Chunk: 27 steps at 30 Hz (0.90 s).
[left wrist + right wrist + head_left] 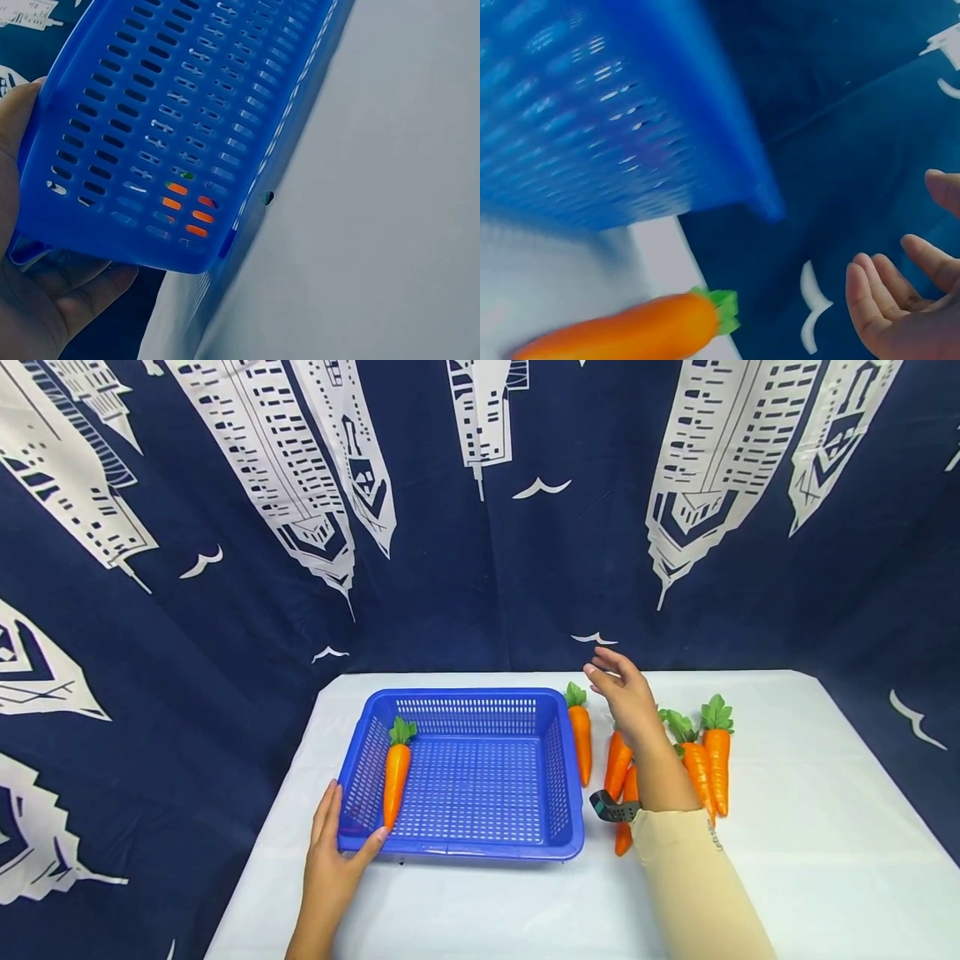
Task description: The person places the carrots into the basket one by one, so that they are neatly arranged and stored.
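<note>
The left hand (335, 850) grips the basket (480, 850) at its near left corner; right of those fingers, inside, lies one carrot (396, 783). The right hand (628, 697) is empty, fingers loosely bent; nearer the person than these lies a second carrot (581, 745), with more carrots (717, 770) rightward on the worktop (802, 860).
</note>
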Available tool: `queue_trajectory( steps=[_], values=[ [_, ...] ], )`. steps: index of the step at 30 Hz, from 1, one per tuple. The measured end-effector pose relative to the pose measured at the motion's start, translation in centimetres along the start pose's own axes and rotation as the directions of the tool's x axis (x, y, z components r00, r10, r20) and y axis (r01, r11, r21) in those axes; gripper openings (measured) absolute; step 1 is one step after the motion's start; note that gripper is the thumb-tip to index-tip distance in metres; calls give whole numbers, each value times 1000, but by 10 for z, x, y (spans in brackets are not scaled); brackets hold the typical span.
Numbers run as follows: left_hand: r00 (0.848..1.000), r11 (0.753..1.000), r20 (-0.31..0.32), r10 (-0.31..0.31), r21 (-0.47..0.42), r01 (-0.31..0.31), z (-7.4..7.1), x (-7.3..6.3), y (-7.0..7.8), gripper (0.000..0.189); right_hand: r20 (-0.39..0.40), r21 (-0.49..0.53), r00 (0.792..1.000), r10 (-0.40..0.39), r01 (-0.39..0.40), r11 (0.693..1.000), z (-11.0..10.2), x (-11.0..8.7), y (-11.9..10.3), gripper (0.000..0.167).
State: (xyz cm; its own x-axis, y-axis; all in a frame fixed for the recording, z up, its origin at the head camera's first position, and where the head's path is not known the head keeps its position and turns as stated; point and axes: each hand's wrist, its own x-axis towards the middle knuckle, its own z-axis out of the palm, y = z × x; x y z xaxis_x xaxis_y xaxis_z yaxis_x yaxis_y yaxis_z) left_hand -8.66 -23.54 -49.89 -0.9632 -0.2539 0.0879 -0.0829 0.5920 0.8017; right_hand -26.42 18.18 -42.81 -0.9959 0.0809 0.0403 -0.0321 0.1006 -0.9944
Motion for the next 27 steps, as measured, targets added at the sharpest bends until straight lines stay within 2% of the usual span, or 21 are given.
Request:
queue_trajectory(
  steps=[10,18,22,27],
  values=[
    [1000,1000,3,-1,-8,1,0,0,-1,96,-62,-48,991,118,-121,992,7,5,41,62],
    [1000,1000,4,0,-17,1,0,0,-1,97,-61,-90,975,215,-220,971,11,3,62,62],
    [1000,1000,7,-4,-15,4,0,0,-1,97,-62,-129,968,241,-248,960,15,2,68,62],
    [1000,1000,2,4,-11,-4,0,0,0,97,-58,-176,969,238,-245,953,22,4,74,59]
  ],
)
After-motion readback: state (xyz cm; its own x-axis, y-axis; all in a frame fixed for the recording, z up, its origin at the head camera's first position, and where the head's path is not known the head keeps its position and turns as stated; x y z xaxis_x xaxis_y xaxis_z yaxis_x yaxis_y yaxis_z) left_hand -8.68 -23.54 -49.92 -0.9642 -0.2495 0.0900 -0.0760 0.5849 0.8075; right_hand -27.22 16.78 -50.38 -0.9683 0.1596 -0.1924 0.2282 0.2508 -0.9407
